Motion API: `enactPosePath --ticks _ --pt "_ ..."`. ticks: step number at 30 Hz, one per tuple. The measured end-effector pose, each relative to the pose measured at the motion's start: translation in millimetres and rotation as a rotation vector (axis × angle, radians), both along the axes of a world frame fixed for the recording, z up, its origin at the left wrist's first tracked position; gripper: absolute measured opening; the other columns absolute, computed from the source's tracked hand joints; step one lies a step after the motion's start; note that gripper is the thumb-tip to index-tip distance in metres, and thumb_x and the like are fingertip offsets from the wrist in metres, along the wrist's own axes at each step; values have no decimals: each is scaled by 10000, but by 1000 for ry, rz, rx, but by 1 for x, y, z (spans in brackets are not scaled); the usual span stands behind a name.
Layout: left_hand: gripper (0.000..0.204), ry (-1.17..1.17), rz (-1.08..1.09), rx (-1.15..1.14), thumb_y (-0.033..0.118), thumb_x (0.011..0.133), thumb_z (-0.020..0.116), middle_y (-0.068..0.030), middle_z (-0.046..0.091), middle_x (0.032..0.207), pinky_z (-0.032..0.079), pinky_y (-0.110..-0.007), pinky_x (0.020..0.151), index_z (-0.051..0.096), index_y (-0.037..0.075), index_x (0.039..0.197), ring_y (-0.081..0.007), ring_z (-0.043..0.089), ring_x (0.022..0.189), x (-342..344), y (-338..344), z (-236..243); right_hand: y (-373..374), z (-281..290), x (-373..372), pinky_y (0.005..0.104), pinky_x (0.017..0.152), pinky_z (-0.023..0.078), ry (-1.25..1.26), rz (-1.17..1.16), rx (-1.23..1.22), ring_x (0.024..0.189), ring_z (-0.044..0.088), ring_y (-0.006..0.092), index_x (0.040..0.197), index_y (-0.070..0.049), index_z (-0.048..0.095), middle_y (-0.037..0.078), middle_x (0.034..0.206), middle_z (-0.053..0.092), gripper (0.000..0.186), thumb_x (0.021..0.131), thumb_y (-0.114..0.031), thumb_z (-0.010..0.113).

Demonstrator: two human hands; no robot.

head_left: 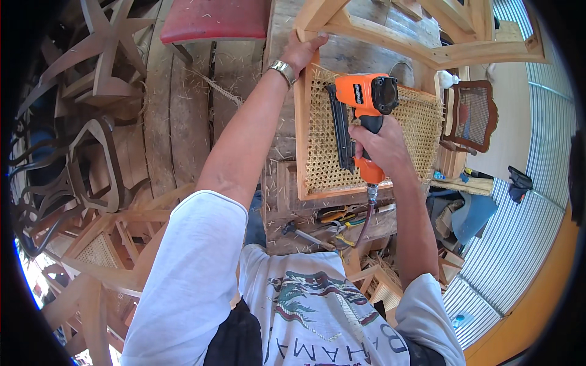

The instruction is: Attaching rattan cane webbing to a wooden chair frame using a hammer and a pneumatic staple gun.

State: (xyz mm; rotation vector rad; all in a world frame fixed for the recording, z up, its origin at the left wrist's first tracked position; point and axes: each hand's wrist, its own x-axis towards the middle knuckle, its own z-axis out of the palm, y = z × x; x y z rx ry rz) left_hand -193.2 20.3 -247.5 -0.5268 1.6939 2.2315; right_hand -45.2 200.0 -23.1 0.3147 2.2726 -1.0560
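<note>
My right hand [379, 145] grips the handle of an orange and black pneumatic staple gun [361, 104], its nose on the left rail of a wooden frame [301, 131] filled with woven cane [414, 122]. An air hose [368, 210] runs down from the gun's handle. My left hand [301, 52], with a metal bracelet at the wrist, presses on the frame's top left corner. The frame lies flat on a rough wooden workbench [244, 67].
Pliers and other hand tools [332, 222] lie at the bench's near edge. A red cushioned seat [213, 19] sits at the back. Bare chair frames [91, 152] are stacked left; a caned chair back [471, 114] and larger frame [452, 30] stand right.
</note>
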Motion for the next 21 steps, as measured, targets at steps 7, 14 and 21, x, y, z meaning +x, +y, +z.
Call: enactPosePath --ticks 7,14,21 --pt "1038 -19 -9 -6 542 855 881 -218 628 1376 562 -473 1031 324 43 1574 -304 645 1244 0 1 -1 -2 -5 -1 306 494 506 -25 -26 -9 565 672 138 957 -17 674 45 647 662 147 950 -160 703" --pt "981 -22 22 -42 535 856 886 -119 624 1231 555 -464 962 335 97 1540 -236 625 1104 -2 6 -7 -5 -4 0 314 501 505 -39 -45 36 558 662 139 961 -11 680 47 656 664 151 955 -161 698" --pt "1180 -42 -4 -83 647 813 854 -353 466 1571 466 -521 1182 287 54 1661 -442 516 1447 1 5 -4 -25 0 -3 347 543 526 33 65 193 564 666 163 932 -9 687 64 658 652 155 947 -162 698"
